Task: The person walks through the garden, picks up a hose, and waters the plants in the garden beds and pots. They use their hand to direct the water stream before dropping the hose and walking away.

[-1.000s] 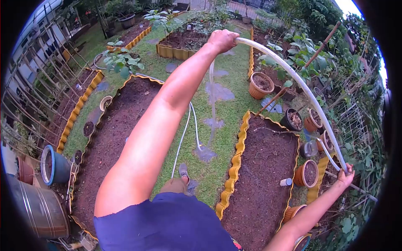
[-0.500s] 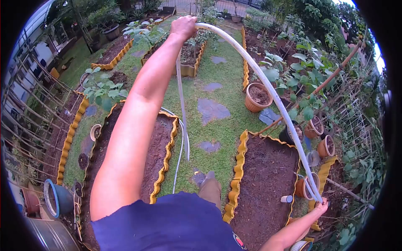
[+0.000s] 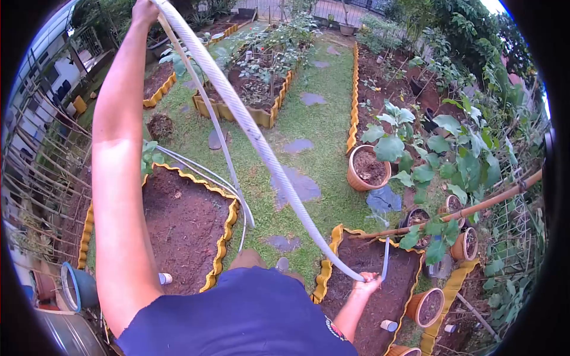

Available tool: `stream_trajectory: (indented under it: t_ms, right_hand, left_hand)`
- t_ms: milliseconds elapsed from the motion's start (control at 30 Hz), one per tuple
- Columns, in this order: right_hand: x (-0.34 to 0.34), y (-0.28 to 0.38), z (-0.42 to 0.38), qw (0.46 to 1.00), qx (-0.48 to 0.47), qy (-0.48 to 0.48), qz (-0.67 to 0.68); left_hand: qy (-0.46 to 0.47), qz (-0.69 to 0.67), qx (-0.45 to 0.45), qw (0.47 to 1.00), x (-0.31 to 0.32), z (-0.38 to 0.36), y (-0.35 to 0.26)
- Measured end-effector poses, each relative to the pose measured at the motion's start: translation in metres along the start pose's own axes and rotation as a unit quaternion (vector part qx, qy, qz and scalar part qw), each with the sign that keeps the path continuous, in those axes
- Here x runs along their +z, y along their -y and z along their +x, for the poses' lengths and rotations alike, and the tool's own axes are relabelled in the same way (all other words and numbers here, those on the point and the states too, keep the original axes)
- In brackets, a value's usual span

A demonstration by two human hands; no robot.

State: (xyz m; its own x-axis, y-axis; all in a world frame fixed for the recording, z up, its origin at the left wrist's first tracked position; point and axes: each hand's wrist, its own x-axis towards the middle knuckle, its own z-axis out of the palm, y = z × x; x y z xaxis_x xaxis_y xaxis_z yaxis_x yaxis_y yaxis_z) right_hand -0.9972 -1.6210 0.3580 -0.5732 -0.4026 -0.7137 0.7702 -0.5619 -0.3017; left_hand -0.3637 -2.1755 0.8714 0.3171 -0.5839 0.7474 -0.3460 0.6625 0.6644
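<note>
Holding the hose (image 3: 252,130) high in a closed left hand (image 3: 144,13), low in the curled fingers of the right hand (image 3: 367,286) over dark soil (image 3: 377,305) — could kink at the sharp bend just past that grip, or, trailing close by, snag on the yellow edging (image 3: 225,240) if pulled
</note>
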Motion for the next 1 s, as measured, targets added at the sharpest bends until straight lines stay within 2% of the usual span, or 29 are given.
stream_trajectory:
  t_ms: [67, 133, 200, 267, 300, 367, 400, 433, 500, 567, 600, 633, 733, 767, 800, 867, 933, 1000]
  right_hand:
    - [0.018, -0.050, 0.020, 0.999, 0.026, -0.014, -0.021]
    - [0.041, -0.089, 0.038, 0.998, 0.035, -0.031, -0.029]
    - [0.066, -0.121, 0.063, 0.999, 0.013, -0.042, -0.022]
    - [0.092, -0.145, 0.087, 0.998, -0.024, -0.051, -0.005]
    - [0.110, -0.157, 0.096, 0.994, -0.052, -0.096, -0.017]
    - [0.127, -0.177, 0.113, 0.990, -0.079, -0.118, -0.003]
    - [0.126, -0.180, 0.118, 0.984, -0.106, -0.143, 0.017]
    - [0.127, -0.187, 0.121, 0.973, -0.152, -0.175, 0.002]
    - [0.139, -0.195, 0.116, 0.951, -0.183, -0.249, 0.021]
    - [0.147, -0.209, 0.108, 0.931, -0.214, -0.293, 0.033]
    - [0.143, -0.218, 0.106, 0.927, -0.221, -0.299, 0.047]
    - [0.142, -0.229, 0.105, 0.924, -0.227, -0.303, 0.060]
    - [0.138, -0.265, 0.126, 0.896, -0.218, -0.385, 0.046]
    - [0.160, -0.277, 0.122, 0.894, -0.189, -0.404, 0.048]
    - [0.169, -0.290, 0.133, 0.899, -0.176, -0.401, 0.026]
    - [0.183, -0.316, 0.162, 0.907, -0.150, -0.392, -0.019]
    - [0.208, -0.340, 0.194, 0.917, -0.131, -0.377, -0.001]
    - [0.230, -0.366, 0.229, 0.921, -0.117, -0.371, -0.002]
  left_hand:
    - [0.147, -0.248, -0.021, 0.957, -0.029, 0.041, 0.030]
    - [0.145, -0.011, 0.084, 0.986, -0.058, 0.089, 0.091]
    - [0.127, 0.112, 0.040, 0.985, -0.072, 0.107, 0.130]
    - [0.130, 0.100, 0.023, 0.986, -0.060, 0.092, 0.142]
    - [0.114, 0.118, 0.049, 0.985, -0.058, 0.091, 0.157]
    - [0.102, 0.131, 0.141, 0.976, -0.056, 0.090, 0.213]
    - [0.114, 0.100, 0.111, 0.982, -0.041, 0.076, 0.221]
    - [0.105, 0.085, 0.021, 0.991, -0.032, 0.071, 0.237]
    - [0.132, 0.095, 0.051, 0.985, -0.045, 0.085, 0.328]
    - [0.144, 0.164, 0.045, 0.975, -0.018, 0.058, 0.342]
    - [0.133, 0.182, 0.003, 0.974, -0.003, 0.047, 0.346]
    - [0.143, 0.150, -0.008, 0.978, -0.012, 0.059, 0.403]
    - [0.121, 0.155, -0.108, 0.975, 0.023, 0.049, 0.428]
    - [0.138, 0.194, -0.115, 0.964, 0.026, 0.056, 0.439]
    - [0.145, 0.171, -0.113, 0.968, 0.022, 0.065, 0.459]
    - [0.127, 0.109, -0.121, 0.978, 0.018, 0.075, 0.461]
    - [0.103, 0.176, -0.122, 0.971, 0.019, 0.087, 0.440]
    - [0.104, 0.195, -0.112, 0.969, -0.013, 0.114, 0.459]
